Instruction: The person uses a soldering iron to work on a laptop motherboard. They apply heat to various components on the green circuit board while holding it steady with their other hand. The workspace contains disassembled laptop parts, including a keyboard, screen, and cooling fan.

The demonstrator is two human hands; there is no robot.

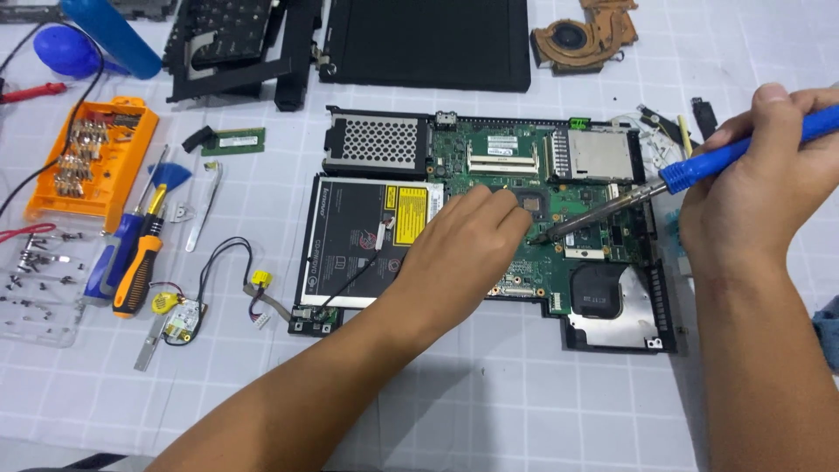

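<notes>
An opened laptop base with a green motherboard (489,153) lies on the white gridded table. My right hand (752,192) grips a blue-handled soldering iron (699,166); its metal tip reaches down-left to the board near a dark chip (531,203). My left hand (472,240) rests on the board beside the tip, fingers pressed close to that spot; whether it pinches anything is hidden. A black optical drive (350,236) sits left of my left hand, and a perforated drive cage (376,144) lies above it.
Orange bit case (87,157), screwdrivers (140,262) and clear screw tray (35,288) at left. Blue blower (65,48) top left. Memory stick (236,142), small cabled parts (179,319), keyboard frame (236,44), black panel (428,39), copper heatsink fan (581,39) along the back.
</notes>
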